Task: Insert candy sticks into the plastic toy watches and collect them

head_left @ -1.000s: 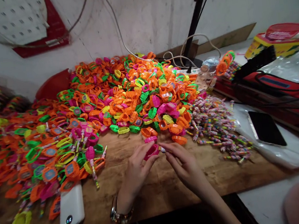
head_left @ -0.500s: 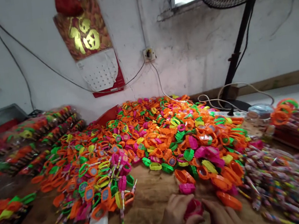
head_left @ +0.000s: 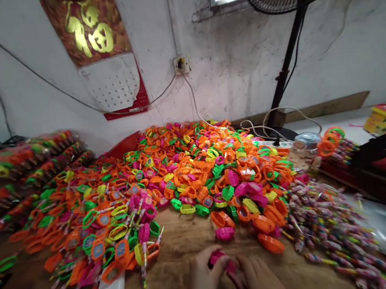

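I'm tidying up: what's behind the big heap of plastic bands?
Behind the heap, part of a red object and the wall show; the object's lower part and anything lower are covered.

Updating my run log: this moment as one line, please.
left hand: holds pink toy watch | right hand: at same watch | ahead: toy-watch pile

Left hand (head_left: 203,279): is showing bare, with a rounded thumb and slender fingers
Right hand (head_left: 260,277): is showing bare, with slender fingers
Fine detail, both hands: is blurring
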Available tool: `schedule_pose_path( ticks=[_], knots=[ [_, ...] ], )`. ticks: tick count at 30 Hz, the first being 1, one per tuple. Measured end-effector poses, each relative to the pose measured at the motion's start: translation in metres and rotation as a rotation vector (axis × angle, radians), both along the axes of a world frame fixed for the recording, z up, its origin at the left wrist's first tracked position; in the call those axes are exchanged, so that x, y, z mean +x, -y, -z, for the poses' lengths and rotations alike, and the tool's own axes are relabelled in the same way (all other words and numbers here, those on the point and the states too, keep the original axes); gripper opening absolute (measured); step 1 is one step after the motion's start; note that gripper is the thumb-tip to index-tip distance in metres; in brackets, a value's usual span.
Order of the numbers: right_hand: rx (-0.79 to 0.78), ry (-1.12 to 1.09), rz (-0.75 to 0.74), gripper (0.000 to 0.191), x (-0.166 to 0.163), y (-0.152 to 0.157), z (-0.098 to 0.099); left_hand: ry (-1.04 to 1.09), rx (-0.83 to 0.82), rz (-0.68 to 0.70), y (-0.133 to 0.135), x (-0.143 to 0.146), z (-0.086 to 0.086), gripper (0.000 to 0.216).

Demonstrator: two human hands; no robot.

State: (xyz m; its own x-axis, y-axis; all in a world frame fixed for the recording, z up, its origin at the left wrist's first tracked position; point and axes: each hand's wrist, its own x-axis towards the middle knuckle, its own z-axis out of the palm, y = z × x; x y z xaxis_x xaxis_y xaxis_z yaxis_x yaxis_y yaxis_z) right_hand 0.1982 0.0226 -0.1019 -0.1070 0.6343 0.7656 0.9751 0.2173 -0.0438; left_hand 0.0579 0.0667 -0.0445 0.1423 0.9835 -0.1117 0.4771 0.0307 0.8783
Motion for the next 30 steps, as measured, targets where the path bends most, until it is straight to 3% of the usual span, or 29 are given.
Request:
schedule_pose_path(
  ticks=[3, 9, 15, 20, 30],
  knots=[
    [-0.044, 0.024, 0.037, 0.038, 0.001, -0.001, -0.009, -0.024, 0.063, -0.019, 0.0, 0.003, 0.0, 0.025],
    [-0.197, 0.062, 0.104, 0.027, -0.008, 0.003, -0.022, -0.085, 0.128, -0.017, 0.003, 0.009, 0.003, 0.022],
    [-0.304, 0.107, 0.085, 0.02, -0.005, 0.009, -0.02, -0.099, 0.145, -0.006, 0.006, 0.011, 0.007, 0.021],
    [-0.303, 0.067, 0.11, 0.013, -0.006, 0.009, -0.017, -0.112, 0.152, -0.024, 0.008, 0.01, 0.007, 0.019],
    [-0.401, 0.171, 0.113, 0.015, -0.008, 0.011, -0.016, -0.141, 0.177, -0.007, 0.011, 0.008, 0.002, 0.017]
  ],
)
